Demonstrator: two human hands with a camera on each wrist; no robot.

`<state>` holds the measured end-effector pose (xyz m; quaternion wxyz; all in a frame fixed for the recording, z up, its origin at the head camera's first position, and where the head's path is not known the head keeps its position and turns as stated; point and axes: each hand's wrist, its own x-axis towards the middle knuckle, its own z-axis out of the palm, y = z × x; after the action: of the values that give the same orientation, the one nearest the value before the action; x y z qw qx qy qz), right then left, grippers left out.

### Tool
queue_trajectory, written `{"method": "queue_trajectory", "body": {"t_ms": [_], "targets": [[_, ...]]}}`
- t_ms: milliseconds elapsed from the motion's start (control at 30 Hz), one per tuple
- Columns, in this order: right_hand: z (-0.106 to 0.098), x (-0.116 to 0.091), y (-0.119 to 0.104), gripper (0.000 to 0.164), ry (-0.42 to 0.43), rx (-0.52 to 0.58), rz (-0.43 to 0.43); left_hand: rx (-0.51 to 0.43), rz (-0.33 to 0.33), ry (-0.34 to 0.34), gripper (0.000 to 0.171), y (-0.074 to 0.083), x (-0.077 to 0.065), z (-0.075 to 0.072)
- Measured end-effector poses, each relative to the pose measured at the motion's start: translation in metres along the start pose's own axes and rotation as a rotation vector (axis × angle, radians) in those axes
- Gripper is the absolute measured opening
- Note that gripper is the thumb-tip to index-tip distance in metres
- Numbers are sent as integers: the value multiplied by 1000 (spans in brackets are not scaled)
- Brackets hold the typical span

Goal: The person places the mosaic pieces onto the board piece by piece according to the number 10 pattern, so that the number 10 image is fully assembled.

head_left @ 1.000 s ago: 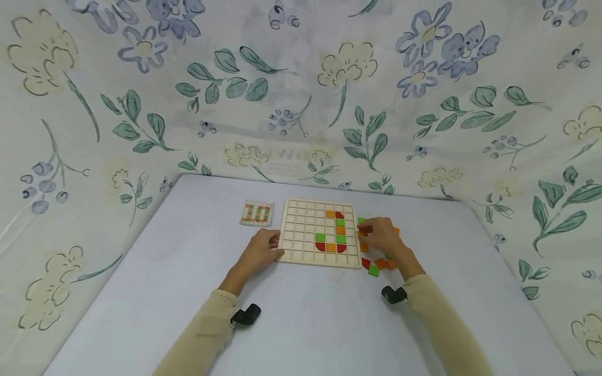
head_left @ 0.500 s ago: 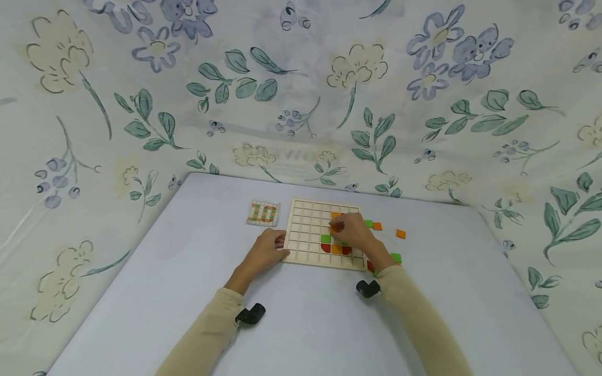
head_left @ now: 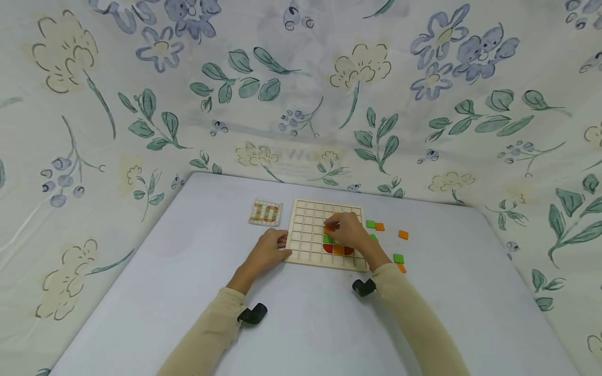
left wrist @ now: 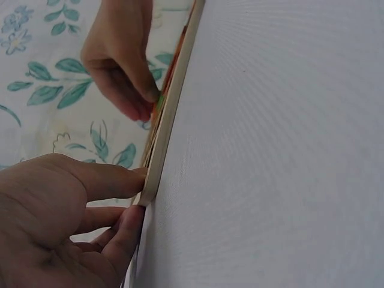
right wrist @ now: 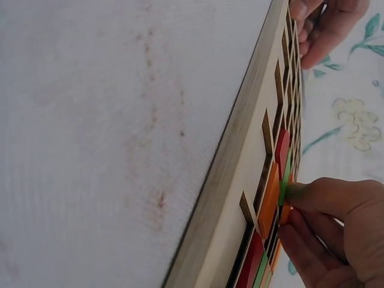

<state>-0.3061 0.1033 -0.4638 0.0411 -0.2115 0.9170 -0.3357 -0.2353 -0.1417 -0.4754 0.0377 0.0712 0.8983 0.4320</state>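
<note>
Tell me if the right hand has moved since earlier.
Yes: in the head view, the right hand went left, from beside the board to over it.

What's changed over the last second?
The right hand has moved left from the loose tiles to over the wooden board, and now holds an orange tile just beyond a green tile; whether it is seated, I can't tell. The left hand still grips the wooden board's left edge, and the patterned card stays beyond that hand.
</note>
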Motion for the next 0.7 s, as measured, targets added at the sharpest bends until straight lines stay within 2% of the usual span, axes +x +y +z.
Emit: {"method": "queue_trajectory", "body": {"t_ms": [300, 700], "targets": [[-1, 0, -1, 24, 0, -3, -6, -6, -12, 3, 54, 4, -1, 0], [4, 1, -2, 22, 15, -9, 33, -16, -7, -3, 53, 4, -2, 0]]}}
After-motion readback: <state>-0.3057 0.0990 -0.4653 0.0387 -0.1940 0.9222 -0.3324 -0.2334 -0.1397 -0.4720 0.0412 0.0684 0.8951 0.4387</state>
